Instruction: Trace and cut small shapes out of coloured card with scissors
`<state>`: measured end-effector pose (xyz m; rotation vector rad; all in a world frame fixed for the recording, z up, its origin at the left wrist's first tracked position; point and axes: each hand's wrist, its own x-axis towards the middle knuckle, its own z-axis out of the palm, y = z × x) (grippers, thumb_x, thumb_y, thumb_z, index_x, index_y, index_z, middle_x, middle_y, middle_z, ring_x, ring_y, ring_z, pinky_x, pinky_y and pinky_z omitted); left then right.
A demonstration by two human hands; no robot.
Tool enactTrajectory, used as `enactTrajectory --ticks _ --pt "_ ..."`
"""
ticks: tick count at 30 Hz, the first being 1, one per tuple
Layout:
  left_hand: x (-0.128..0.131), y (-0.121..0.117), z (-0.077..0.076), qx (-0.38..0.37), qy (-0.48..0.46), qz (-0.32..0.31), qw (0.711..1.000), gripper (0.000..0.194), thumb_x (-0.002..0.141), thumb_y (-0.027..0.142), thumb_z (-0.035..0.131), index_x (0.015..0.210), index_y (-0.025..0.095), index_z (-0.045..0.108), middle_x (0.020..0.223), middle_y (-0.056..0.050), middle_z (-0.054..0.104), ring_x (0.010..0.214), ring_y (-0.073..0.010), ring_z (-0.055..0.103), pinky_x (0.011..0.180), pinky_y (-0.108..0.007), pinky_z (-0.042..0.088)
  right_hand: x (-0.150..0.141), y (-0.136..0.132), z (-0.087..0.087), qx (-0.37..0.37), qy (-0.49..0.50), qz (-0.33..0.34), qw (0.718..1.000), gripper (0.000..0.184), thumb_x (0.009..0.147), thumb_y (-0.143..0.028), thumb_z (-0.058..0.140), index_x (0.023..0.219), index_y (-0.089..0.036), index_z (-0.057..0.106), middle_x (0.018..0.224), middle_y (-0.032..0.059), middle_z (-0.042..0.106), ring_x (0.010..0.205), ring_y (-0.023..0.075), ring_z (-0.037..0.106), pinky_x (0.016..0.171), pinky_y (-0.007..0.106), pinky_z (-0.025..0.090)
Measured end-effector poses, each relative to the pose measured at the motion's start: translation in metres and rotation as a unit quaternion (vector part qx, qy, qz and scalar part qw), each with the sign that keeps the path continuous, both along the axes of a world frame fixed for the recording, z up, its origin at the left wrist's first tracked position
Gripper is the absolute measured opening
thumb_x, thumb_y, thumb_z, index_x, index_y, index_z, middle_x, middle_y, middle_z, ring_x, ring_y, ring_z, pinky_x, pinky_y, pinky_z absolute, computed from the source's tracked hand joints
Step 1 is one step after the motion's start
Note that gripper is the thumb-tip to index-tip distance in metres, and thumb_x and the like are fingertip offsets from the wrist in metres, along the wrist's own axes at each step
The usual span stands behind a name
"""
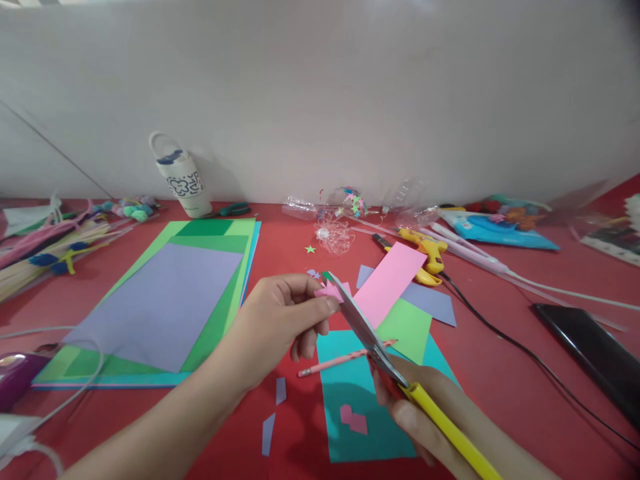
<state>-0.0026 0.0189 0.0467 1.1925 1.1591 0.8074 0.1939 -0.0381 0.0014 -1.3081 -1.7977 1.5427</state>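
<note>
Between the thumb and fingers of my left hand [290,317] is a small piece of pink paper [330,291], cut with pointed edges. My right hand [420,407] grips a pair of scissors [367,333] with yellow handles. Their blades reach up to the pink paper, and the tips lie at its right side. Under my hands lies a turquoise sheet [350,447] with pink scraps [357,423] on it. A pink pencil [345,361] rests across the sheet's upper part. Beyond the blades is a pink paper strip [393,277] over a green piece [413,327].
Stacked coloured sheets [170,300] lie at left, with a white tumbler [183,177] behind. A yellow glue gun [430,250] and its black cord are right of centre. A black phone [590,353] lies far right. Plastic bottle pieces [300,207] stand by the wall.
</note>
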Motion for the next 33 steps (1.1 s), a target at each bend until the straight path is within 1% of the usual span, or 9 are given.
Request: enactTrajectory --ticks 5,9,18,24,33 --pt "-0.001 -0.002 -0.002 0.003 0.006 0.002 1.000 0.021 0.076 0.026 0.060 0.058 0.017 0.055 0.048 0.005 0.055 0.030 -0.0026 0.041 0.034 -0.015 0.034 0.001 0.002 0.005 0.004 -0.015 0.009 1.000 0.055 0.076 -0.077 0.041 0.069 -0.023 0.033 0.059 -0.0055 0.028 0.050 0.0110 0.026 0.048 0.025 0.034" --pt "-0.001 -0.001 -0.004 0.004 0.017 0.003 1.000 0.020 0.077 0.026 0.059 0.060 0.017 0.056 0.048 0.005 0.055 0.031 -0.0032 0.042 0.034 -0.015 0.035 0.002 0.002 0.005 0.009 -0.021 0.012 1.000 0.055 0.077 -0.076 0.041 0.069 -0.023 0.033 0.059 -0.0054 0.028 0.050 0.0110 0.025 0.045 0.025 0.027" --pt "-0.003 -0.002 -0.003 0.010 0.022 -0.004 1.000 0.020 0.078 0.028 0.059 0.061 0.017 0.056 0.049 0.004 0.056 0.032 -0.0038 0.042 0.036 -0.016 0.035 0.002 0.002 -0.003 0.029 -0.036 0.006 0.999 0.059 0.075 -0.081 0.035 0.068 -0.022 0.035 0.061 -0.0040 0.031 0.051 0.0112 0.028 0.046 0.025 0.029" --pt "-0.002 -0.002 -0.002 0.012 0.023 -0.002 1.000 0.021 0.077 0.028 0.059 0.059 0.017 0.055 0.048 0.004 0.055 0.032 -0.0039 0.041 0.036 -0.017 0.035 0.002 0.003 -0.006 0.040 -0.051 0.000 0.998 0.061 0.074 -0.083 0.034 0.066 -0.023 0.033 0.058 -0.0041 0.031 0.050 0.0116 0.028 0.046 0.027 0.027" --pt "-0.002 -0.001 -0.002 0.013 0.023 -0.003 1.000 0.021 0.078 0.027 0.058 0.059 0.017 0.055 0.048 0.005 0.054 0.032 -0.0037 0.041 0.036 -0.016 0.035 0.003 0.003 -0.008 0.047 -0.060 -0.003 0.997 0.058 0.077 -0.079 0.035 0.066 -0.023 0.034 0.058 -0.0038 0.033 0.050 0.0121 0.029 0.047 0.027 0.027"
